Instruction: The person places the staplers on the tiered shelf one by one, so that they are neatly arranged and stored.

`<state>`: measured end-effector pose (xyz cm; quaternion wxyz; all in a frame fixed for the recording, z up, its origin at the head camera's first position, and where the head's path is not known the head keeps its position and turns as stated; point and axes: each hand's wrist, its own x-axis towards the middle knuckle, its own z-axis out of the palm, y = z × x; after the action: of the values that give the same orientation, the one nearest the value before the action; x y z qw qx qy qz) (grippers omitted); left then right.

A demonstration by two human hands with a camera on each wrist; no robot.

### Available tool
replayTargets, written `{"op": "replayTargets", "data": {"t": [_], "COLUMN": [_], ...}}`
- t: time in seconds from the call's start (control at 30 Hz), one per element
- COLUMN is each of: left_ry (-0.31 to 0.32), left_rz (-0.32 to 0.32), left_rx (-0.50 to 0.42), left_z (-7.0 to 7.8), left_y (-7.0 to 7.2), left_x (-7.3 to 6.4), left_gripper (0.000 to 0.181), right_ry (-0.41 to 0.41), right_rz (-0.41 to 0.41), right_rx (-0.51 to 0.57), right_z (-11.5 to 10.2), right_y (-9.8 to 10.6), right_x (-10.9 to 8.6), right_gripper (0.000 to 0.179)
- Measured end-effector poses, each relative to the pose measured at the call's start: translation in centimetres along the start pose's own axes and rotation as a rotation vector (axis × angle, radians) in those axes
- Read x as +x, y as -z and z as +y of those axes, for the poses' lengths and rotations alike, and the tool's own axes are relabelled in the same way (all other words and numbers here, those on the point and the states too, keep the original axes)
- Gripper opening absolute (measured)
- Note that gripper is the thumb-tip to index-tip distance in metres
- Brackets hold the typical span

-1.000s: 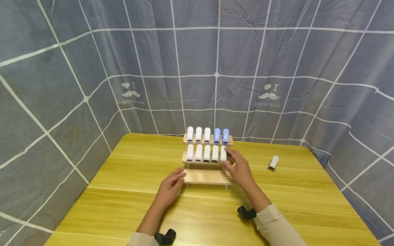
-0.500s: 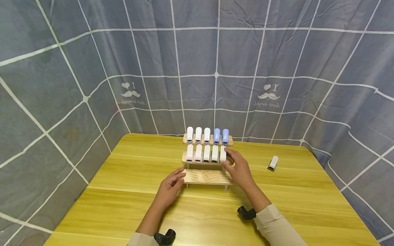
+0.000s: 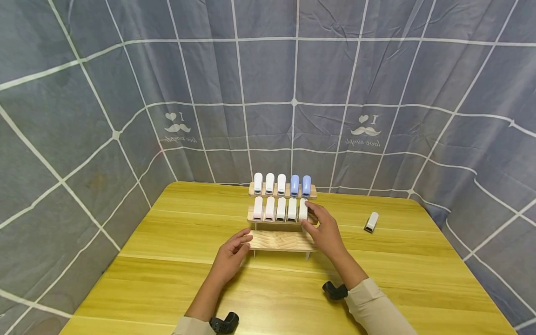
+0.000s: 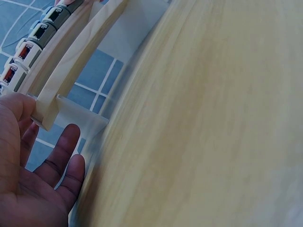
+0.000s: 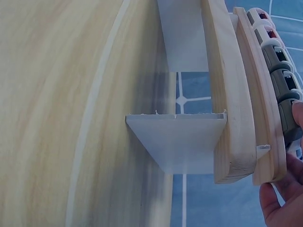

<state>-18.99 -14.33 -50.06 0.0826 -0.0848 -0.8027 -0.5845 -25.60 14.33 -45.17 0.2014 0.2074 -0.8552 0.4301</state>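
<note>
A three-tier wooden stand (image 3: 282,240) is in front of me in the head view. Its middle tier bears a row of small white and pale pink staplers. The right hand (image 3: 328,231) holds the rightmost white stapler (image 3: 303,209) of that row, index finger near its top and thumb at its front. In the right wrist view the thumb (image 5: 297,112) lies against that stapler's grey base (image 5: 289,118). The left hand (image 3: 230,255) rests at the left end of the bottom tier, fingers loosely bent. Its thumb touches the board's end (image 4: 45,111) in the left wrist view.
On the top tier stand white staplers (image 3: 270,183) and blue staplers (image 3: 295,184). One more white stapler (image 3: 371,222) lies on the wooden table (image 3: 402,260) to the right. A grey checked curtain (image 3: 268,93) hangs behind and at both sides.
</note>
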Motion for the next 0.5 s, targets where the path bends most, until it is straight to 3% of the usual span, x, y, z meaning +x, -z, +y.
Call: {"op": "replayTargets", "data": {"t": [0.5], "left_ry": [0.013], "left_rz": [-0.003], "left_rx": [-0.010], "left_z": [0.11], "left_y": [-0.01], "left_x": [-0.07], "left_gripper": [0.025], "right_ry": [-0.011], "right_rz": [-0.072], "right_rx": [0.029], "right_z": [-0.26], "right_y": [0.84], "right_x": [-0.13], "right_gripper": [0.057]}}
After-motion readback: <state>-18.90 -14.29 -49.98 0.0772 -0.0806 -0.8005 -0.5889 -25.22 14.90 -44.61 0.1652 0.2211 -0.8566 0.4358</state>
